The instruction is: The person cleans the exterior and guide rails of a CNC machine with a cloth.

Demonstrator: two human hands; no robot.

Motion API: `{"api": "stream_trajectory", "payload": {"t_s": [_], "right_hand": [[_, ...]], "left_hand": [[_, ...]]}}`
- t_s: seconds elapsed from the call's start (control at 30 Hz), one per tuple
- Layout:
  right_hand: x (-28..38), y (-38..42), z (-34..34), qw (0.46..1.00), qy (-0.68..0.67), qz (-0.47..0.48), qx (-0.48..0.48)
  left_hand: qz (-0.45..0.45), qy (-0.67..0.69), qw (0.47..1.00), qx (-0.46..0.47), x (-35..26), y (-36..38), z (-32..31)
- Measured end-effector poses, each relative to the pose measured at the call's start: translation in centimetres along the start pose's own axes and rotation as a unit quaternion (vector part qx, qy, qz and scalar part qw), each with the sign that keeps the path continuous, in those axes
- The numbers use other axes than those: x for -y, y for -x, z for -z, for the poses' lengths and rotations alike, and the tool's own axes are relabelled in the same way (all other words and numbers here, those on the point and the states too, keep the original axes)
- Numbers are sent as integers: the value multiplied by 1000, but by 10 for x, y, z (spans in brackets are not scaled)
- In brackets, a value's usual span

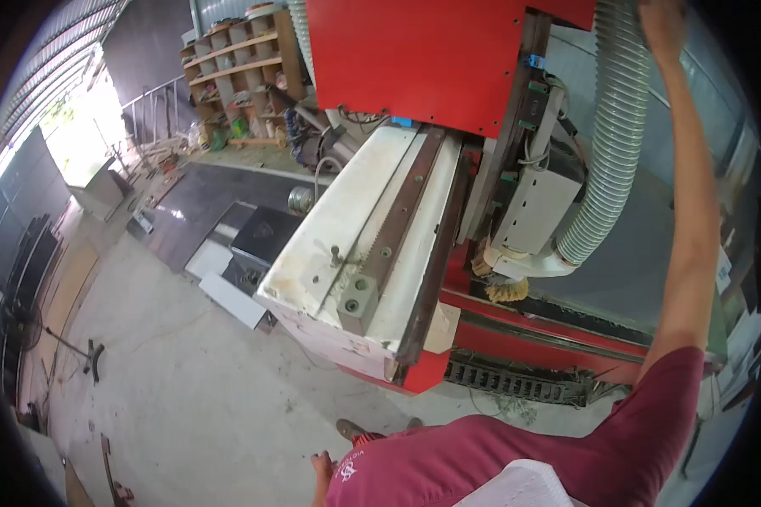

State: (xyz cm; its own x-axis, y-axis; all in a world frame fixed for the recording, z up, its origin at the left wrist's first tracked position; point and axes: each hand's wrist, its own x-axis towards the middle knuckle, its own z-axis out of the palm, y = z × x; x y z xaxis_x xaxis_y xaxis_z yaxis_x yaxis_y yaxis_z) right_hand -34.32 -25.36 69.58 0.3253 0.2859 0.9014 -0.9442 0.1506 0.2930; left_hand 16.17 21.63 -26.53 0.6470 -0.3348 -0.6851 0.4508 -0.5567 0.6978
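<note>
My right arm is raised along the right side, and my right hand (663, 29) is at the top edge, against the side of a clear ribbed dust hose (621, 127). Its fingers are dark and partly cut off, so their grip cannot be made out. The hose runs down to a pale dust shoe (528, 264) with brown bristles, beside a grey spindle housing (537, 207) on a red and white machine. Low at my side hangs my left hand (322, 465), small in view, its fingers curled, with nothing visible in them.
The machine's white beam (330, 245) juts toward me, carrying a toothed rack (406, 203) and a metal block (358, 302). A black cable chain (516, 384) runs below. A floor fan (25, 325) stands left. Wooden shelves (237, 63) and another person (300, 135) are behind.
</note>
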Motion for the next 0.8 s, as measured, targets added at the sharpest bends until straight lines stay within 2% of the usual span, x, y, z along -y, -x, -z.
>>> {"api": "stream_trajectory", "payload": {"t_s": [0.03,0.1,0.13,0.17,0.2,0.23,0.37,0.4,0.43,0.5,0.57,0.6,0.63,0.7,0.77,0.8], "right_hand": [[34,2,4,990,-34,131,-39],[112,22,36,968,18,246,53],[131,38,27,956,23,286,57],[146,53,12,945,22,321,50],[158,68,6,944,-49,319,65],[170,82,5,941,-57,321,89],[211,154,19,913,-121,341,187],[217,166,27,895,-149,356,224],[225,160,53,870,-196,353,284],[222,166,45,864,-276,296,299],[221,121,83,888,-280,226,287],[215,107,88,863,-348,158,331],[207,97,98,862,-346,160,334],[186,83,135,908,-226,121,332],[165,77,188,936,-109,73,327],[166,88,214,940,-82,46,327]], "left_hand": [[-6,-15,1000,20,-9,4,-2],[-54,-89,993,49,-22,7,-6],[-140,-209,966,54,-33,12,-9],[-177,-260,949,37,-39,17,-13],[-180,-255,950,14,-43,24,-18],[-16,-104,994,-13,-87,63,-29],[-22,-15,999,-45,-96,77,-22],[-21,-59,997,-39,-91,72,-14],[-21,-106,994,-30,-84,64,-3],[3,-121,991,-54,-63,54,23],[24,-137,988,-71,-51,51,66],[59,-120,988,-79,-47,48,83],[93,-105,986,-86,-47,45,99],[95,-75,985,-120,-40,24,130],[92,-23,989,-115,-39,-3,160],[95,-61,988,-102,-51,-9,178]]}}
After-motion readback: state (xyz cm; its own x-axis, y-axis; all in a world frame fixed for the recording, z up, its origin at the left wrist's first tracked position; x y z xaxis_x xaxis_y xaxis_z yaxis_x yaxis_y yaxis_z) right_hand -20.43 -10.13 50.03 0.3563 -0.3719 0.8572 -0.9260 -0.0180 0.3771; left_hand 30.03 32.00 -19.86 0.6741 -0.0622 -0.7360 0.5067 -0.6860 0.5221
